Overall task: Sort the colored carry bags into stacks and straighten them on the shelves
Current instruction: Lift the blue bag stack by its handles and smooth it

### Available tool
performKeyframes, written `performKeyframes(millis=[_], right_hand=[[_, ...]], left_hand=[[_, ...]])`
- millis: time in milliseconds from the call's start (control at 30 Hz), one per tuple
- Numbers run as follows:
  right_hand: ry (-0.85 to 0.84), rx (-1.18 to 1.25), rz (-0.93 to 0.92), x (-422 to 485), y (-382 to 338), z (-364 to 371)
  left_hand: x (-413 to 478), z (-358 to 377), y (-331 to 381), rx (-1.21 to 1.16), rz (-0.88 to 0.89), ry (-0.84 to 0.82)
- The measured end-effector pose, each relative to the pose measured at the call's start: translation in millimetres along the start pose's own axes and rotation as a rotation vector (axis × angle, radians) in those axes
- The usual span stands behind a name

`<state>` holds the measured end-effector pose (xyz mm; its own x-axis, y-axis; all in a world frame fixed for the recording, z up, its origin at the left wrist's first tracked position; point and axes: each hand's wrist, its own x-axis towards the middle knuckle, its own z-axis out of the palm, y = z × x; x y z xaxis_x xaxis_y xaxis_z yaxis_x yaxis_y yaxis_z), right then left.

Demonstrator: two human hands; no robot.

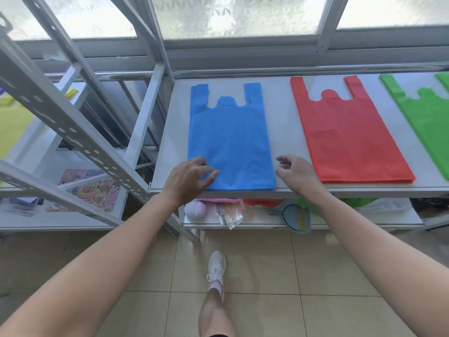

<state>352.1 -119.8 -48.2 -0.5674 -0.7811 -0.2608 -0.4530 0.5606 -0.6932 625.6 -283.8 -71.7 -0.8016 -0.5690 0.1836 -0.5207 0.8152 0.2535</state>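
Note:
A stack of blue carry bags (230, 139) lies flat on the white shelf (286, 132), handles toward the window. To its right lies a red stack (349, 137), and a green stack (427, 117) runs off the right edge. My left hand (189, 178) hovers over the blue stack's bottom left corner with loosely bent fingers, holding nothing. My right hand (294, 171) sits just right of the blue stack's bottom right corner, fingers relaxed and empty. Yellow bags (12, 122) lie on a shelf at far left.
A metal rack post (73, 122) slants across the left. The lower shelf (267, 222) holds a pink ball, plastic wrappers, a dustpan (296, 215) and more red and green bags. A colourful picture board (92, 188) lies lower left. My foot (216, 268) stands on tiled floor.

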Motion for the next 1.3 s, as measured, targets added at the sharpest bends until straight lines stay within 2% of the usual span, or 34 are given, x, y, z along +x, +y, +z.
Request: performKeyframes(millis=[100, 200, 267, 367, 567, 700, 833, 933, 1000, 1033, 1100, 1167, 1300], right_hand=[[-0.034, -0.072, -0.02, 18, -15, 1], [0.006, -0.126, -0.042, 61, -27, 4], [0.047, -0.161, -0.038, 96, -37, 4], [0.123, -0.179, -0.015, 148, -56, 3], [0.194, -0.265, -0.032, 233, -89, 9], [0.139, -0.352, -0.002, 258, -100, 18], [0.057, -0.28, 0.033, 263, -108, 20], [0.067, -0.14, 0.06, 268, -105, 18], [0.098, 0.044, 0.016, 271, -101, 17], [0.085, 0.182, -0.02, 273, -99, 16], [-0.005, 0.412, -0.078, 272, -94, 9], [-0.098, 0.527, -0.113, 266, -89, 1], [-0.298, 0.685, -0.102, 258, -76, -9]], left_hand=[[28, 6, -12, -0.081, -0.303, 0.196], [73, 9, -30, -0.206, -0.634, 0.269], [111, 11, -47, -0.251, -0.747, 0.247], [173, 18, -71, -0.192, -0.828, 0.138], [257, 27, -91, -0.117, -0.866, 0.069], [279, 28, -101, -0.139, -0.933, 0.057], [281, 10, -108, -0.247, -0.912, -0.066], [277, 1, -112, -0.551, -0.932, 0.026], [271, -6, -116, -0.805, -0.888, 0.09], [268, -9, -119, -0.933, -0.85, 0.07], [258, -18, -129, -1.162, -0.727, -0.073], [248, -21, -141, -1.319, -0.555, -0.16], [236, -8, -157, -1.508, -0.428, -0.164]])
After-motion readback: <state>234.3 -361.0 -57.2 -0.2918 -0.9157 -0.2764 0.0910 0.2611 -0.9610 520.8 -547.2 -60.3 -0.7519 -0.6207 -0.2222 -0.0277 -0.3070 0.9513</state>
